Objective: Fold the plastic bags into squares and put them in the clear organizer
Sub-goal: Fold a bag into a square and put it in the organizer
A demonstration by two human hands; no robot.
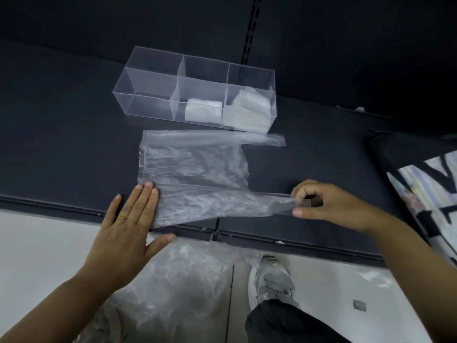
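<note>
We note the organizer (148, 80) at the back of the shelf (74, 144), with folded bags (203, 110) in its middle and right compartments. Flat bag (193, 164) just before it. Left hand (128, 231) on the bag's near-left corner, right hand (329, 204) pinching its near-right handle. Heap of bags (173, 280) on the floor (37, 243) below, shoe (272, 280) to its right.

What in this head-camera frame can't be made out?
1. Head view: the count of folded bags in the right compartment of the clear organizer; the layers blur together.
2. Head view: the edge of the plastic bag under the left hand, covered by it.
3. Head view: the handle end pinched by the right hand, hidden by its fingers.
4. Head view: the printed item, cut off by the right edge.
</note>
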